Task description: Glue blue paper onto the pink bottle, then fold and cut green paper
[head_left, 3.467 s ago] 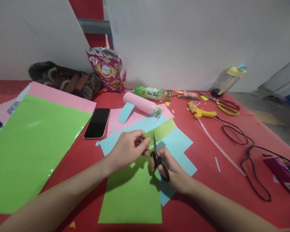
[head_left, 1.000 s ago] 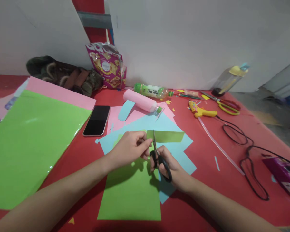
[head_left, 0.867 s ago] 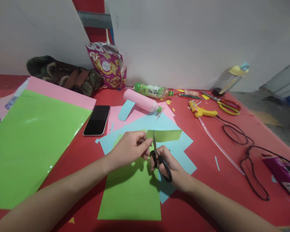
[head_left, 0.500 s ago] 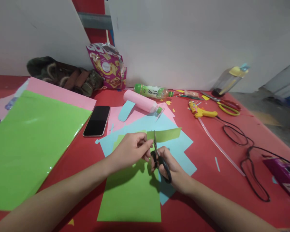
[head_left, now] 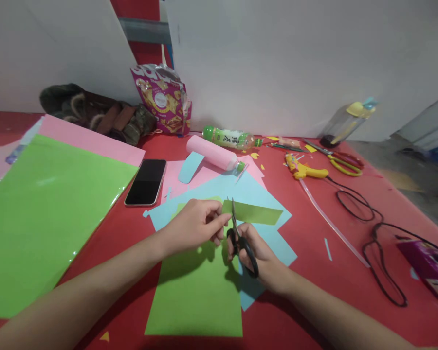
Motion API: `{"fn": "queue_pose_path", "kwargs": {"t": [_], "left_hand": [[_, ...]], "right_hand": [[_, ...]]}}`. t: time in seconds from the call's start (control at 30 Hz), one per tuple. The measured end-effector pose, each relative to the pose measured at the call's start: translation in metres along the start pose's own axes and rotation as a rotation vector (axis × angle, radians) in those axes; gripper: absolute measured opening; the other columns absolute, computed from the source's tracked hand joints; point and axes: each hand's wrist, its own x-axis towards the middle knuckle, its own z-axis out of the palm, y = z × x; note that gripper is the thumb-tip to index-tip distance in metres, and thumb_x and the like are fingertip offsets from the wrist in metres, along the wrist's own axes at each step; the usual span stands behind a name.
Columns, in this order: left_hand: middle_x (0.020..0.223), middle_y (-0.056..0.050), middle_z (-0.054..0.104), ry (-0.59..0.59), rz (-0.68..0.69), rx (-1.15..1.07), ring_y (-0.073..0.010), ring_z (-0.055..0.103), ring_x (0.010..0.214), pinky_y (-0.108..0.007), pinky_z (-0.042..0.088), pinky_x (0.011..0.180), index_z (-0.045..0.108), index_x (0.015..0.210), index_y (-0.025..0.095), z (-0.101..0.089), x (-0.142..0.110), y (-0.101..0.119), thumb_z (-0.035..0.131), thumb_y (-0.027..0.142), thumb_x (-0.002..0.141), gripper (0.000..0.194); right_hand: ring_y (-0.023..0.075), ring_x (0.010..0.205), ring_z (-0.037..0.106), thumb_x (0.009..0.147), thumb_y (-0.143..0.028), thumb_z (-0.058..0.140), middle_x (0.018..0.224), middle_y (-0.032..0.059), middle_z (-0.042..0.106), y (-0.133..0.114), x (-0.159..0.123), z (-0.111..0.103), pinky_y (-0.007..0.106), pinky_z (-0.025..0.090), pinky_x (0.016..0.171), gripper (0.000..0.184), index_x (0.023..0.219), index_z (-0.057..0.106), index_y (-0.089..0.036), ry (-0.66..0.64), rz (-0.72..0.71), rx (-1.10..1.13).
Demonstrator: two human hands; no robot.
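My left hand [head_left: 194, 227] pinches the edge of a green paper piece [head_left: 253, 213] held just above the table. My right hand [head_left: 257, 250] grips black-handled scissors [head_left: 241, 236], blades pointing up and cutting into that paper beside my left fingertips. A green strip sticks out to the right of the blades. Below both hands lies a larger green sheet [head_left: 199, 301] on top of light blue paper [head_left: 273, 236].
A big green sheet [head_left: 40, 214] over pink paper lies left, a phone [head_left: 146, 182] beside it. Behind are a pink-wrapped bottle [head_left: 213, 153], a green bottle [head_left: 229, 137], a snack bag [head_left: 164, 99]. Right: a yellow glue gun [head_left: 304, 169], red-yellow scissors [head_left: 341, 160], a black cable [head_left: 372, 228].
The green strip right of the blades has swung from tilting up to lying level and now dips slightly. Both hands have stayed in place, the scissors working at the paper.
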Motion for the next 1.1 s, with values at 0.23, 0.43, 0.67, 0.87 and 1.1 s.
{"fn": "queue_pose_path", "kwargs": {"t": [0.23,0.43,0.67,0.87,1.1], "left_hand": [[0.051,0.002,0.059,-0.053,0.013,0.112,-0.0118,0.059,0.049,-0.019,0.043,0.048,0.045,0.059,0.017,-0.011,-0.001,0.001,0.044,0.032,0.077,0.024],[0.050,0.002,0.060,-0.023,0.060,0.228,-0.0097,0.056,0.047,-0.017,0.038,0.046,0.045,0.058,0.018,-0.018,-0.001,0.001,0.044,0.031,0.077,0.023],[0.051,0.003,0.060,0.008,0.068,0.260,-0.0081,0.054,0.047,-0.016,0.036,0.046,0.050,0.066,0.017,-0.024,-0.001,0.002,0.044,0.029,0.078,0.018],[0.053,0.002,0.059,0.093,0.053,0.234,-0.0091,0.055,0.049,-0.018,0.038,0.048,0.050,0.066,0.016,-0.027,-0.002,0.004,0.045,0.030,0.077,0.019],[0.052,0.003,0.057,0.098,-0.018,0.000,-0.0111,0.057,0.049,-0.020,0.042,0.048,0.047,0.065,0.016,-0.012,0.002,-0.002,0.048,0.034,0.075,0.021]], "right_hand": [[0.0085,0.056,0.035,0.062,-0.062,0.051,0.066,-0.0034,0.042,0.002,0.000,-0.001,0.025,0.030,0.054,0.047,0.073,0.032,-0.020,0.005,0.021,0.040],[0.0086,0.057,0.038,0.060,-0.060,0.055,0.065,-0.0029,0.044,0.002,0.003,-0.001,0.026,0.032,0.055,0.047,0.069,0.033,-0.020,0.004,0.044,0.096],[0.0074,0.054,0.040,0.060,-0.058,0.057,0.062,-0.0048,0.044,0.004,0.003,-0.001,0.025,0.034,0.054,0.046,0.068,0.032,-0.020,-0.008,0.039,0.138],[0.0073,0.054,0.041,0.059,-0.058,0.058,0.061,-0.0051,0.045,0.005,0.003,0.000,0.025,0.033,0.054,0.047,0.067,0.032,-0.020,-0.011,0.056,0.159],[0.0073,0.054,0.041,0.060,-0.057,0.057,0.061,-0.0053,0.045,0.004,0.003,0.001,0.025,0.033,0.055,0.045,0.068,0.032,-0.020,0.026,0.015,0.172]]}}
